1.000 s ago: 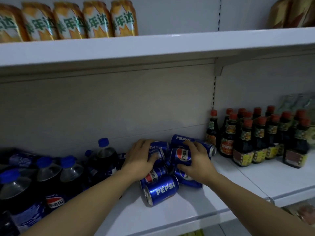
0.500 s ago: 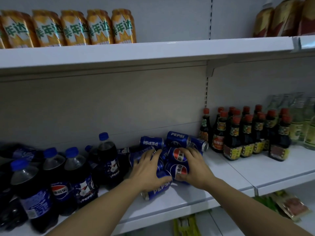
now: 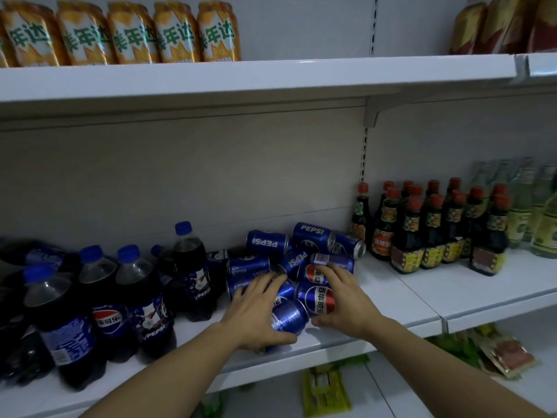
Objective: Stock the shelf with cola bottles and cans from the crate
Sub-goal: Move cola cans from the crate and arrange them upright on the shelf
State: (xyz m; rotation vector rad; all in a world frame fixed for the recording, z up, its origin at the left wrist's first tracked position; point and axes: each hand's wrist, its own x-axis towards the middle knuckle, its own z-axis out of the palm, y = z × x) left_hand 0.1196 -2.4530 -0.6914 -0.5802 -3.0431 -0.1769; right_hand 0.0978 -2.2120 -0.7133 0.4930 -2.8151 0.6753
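Several blue Pepsi cans (image 3: 301,260) lie on their sides in a heap on the white shelf (image 3: 401,300). My left hand (image 3: 256,312) wraps the front can (image 3: 289,319), thumb under it near the shelf's front edge. My right hand (image 3: 343,303) presses against the can with the red-white-blue logo (image 3: 316,298) on the heap's right side. Left of the heap stand several dark cola bottles (image 3: 135,300) with blue caps; more lie at the far left. No crate is in view.
Dark sauce bottles with red caps (image 3: 434,227) stand right of the cans, pale green bottles (image 3: 539,212) beyond them. Orange packets (image 3: 129,34) line the upper shelf. Yellow and green packets (image 3: 325,387) lie on the shelf below.
Both hands drew back from the rear of the heap toward the shelf's front. My left hand now closes on the front can. The view tilted down and left.
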